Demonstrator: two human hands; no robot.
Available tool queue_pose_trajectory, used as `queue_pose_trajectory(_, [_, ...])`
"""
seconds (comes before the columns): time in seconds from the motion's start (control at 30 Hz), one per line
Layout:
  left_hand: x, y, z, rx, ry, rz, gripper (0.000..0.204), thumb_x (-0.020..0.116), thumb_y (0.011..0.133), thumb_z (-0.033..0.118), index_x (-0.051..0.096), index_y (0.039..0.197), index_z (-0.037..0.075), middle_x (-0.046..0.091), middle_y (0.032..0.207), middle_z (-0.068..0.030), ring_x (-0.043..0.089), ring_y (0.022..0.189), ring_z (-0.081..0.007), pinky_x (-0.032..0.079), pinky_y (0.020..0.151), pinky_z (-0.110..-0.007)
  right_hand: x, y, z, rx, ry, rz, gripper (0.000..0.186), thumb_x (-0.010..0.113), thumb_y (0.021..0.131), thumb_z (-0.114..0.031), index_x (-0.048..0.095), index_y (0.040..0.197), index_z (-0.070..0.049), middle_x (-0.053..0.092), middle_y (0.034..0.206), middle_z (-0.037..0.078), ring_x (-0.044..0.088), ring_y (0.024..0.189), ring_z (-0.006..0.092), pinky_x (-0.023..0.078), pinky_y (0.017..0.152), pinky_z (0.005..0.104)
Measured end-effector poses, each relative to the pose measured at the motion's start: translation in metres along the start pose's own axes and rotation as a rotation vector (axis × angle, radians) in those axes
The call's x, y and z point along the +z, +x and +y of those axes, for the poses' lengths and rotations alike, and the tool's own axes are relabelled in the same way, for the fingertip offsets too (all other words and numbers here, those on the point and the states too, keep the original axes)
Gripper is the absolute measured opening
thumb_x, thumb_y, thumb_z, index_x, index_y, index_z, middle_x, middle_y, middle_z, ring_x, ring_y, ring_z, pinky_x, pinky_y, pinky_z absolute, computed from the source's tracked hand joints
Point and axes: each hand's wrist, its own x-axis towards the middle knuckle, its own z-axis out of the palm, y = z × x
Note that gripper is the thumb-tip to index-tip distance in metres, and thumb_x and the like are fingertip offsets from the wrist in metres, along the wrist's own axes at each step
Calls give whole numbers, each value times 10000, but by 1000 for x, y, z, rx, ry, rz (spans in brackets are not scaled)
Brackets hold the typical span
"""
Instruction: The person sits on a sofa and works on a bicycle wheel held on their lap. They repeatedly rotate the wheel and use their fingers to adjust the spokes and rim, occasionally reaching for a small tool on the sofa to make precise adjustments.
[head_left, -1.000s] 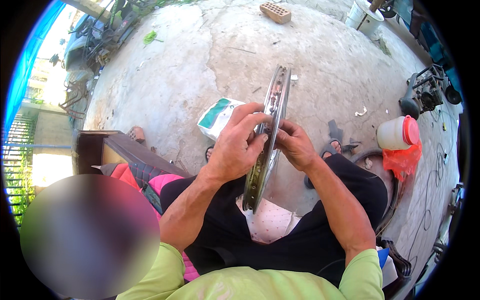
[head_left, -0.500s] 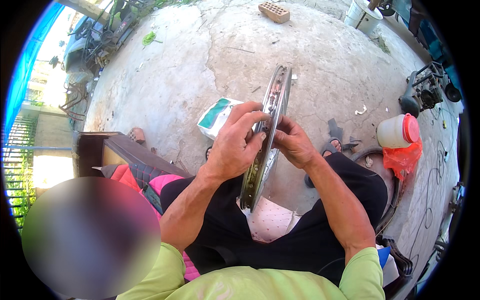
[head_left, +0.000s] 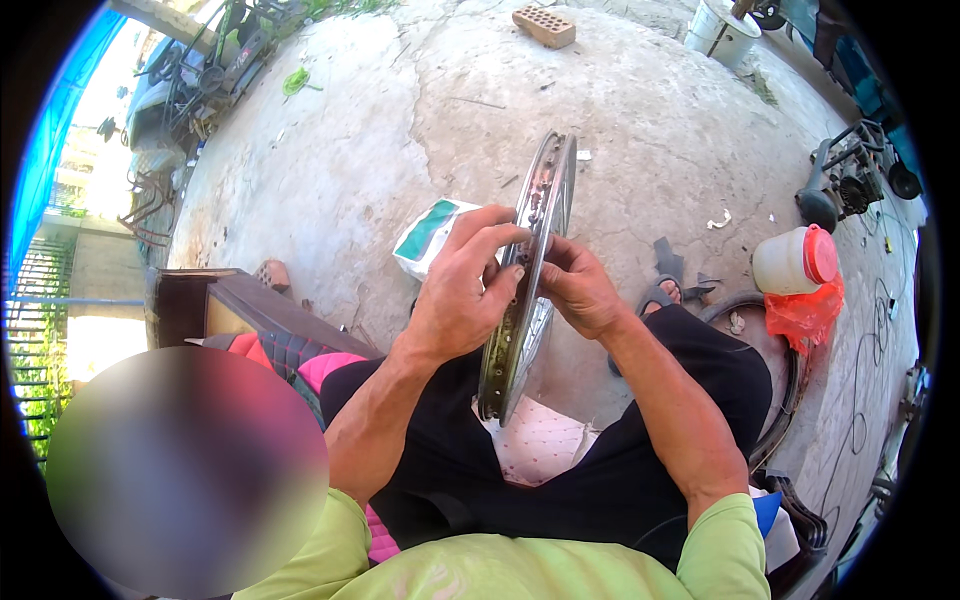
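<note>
A silver metal wheel rim (head_left: 540, 190) stands upright, edge toward me, between my knees, its inner channel showing small fittings and grimy patches. My left hand (head_left: 470, 285) is on its left side with bent fingers, the fingertips at the channel near the middle. My right hand (head_left: 580, 285) grips the rim from the right, thumb and fingers pressed together at its side; what else its fingertips hold is hidden. A white bag with a green panel (head_left: 420, 240) lies on the ground just beyond my left hand, and a pale patterned pad (head_left: 530, 450) lies between my thighs.
A perforated brick (head_left: 543, 27) and white bucket (head_left: 722, 40) are at the back. At right are machinery (head_left: 840, 180), a red-lidded container (head_left: 785, 262), red plastic bag (head_left: 805, 320), tyre (head_left: 775, 400) and cables. At left are a dark wooden box (head_left: 260, 310) and piled metal scrap (head_left: 190, 70).
The rim and both hands have shifted slightly to the left, with a small change in the rim's tilt. The grip looks much the same.
</note>
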Motion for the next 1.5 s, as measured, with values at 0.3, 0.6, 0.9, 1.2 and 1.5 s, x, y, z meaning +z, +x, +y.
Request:
queue_pose_trajectory(0.3, [-3,0,-11,-217,54,147,388,556,897,-11,561,1286,-13,638,1136,-168,614,798,-199,516,713,-317,-5,-4,-19,79,-256,372,294,644,959,-239,636,1176,-40,678,1051,34,664,830,124,482,691,250])
queue_pose_trajectory(0.6, [-28,13,-43,-297,110,265,376,531,911,40,592,1278,-15,695,1114,-202,682,843,-257,524,785,-364,-77,-25,55,416,-632,515,361,645,892,-233,654,1158,11,697,1014,88,656,780,166,502,754,312])
queue_pose_trajectory(0.9, [-32,17,-57,-278,83,268,383,520,931,41,572,1300,-47,672,1189,-227,680,971,-247,524,864,-345,-92,-53,173,576,-772,260,520,641,874,-271,608,1300,26,631,1298,224,649,1139,296,496,980,386])
queue_pose_trajectory(1.2, [-33,17,-60,-311,69,278,391,519,940,48,557,1316,-50,663,1201,-231,673,998,-251,526,876,-343,-52,-48,151,594,-649,267,306,676,878,-244,681,1039,15,705,878,84,674,792,165,540,733,313])
queue_pose_trajectory(1.5, [-34,18,-63,-314,61,276,392,523,937,49,558,1317,-46,665,1198,-229,669,1023,-254,523,877,-340,-47,-42,140,659,-247,251,259,682,821,-229,636,1018,-68,717,897,47,682,829,125,509,706,276])
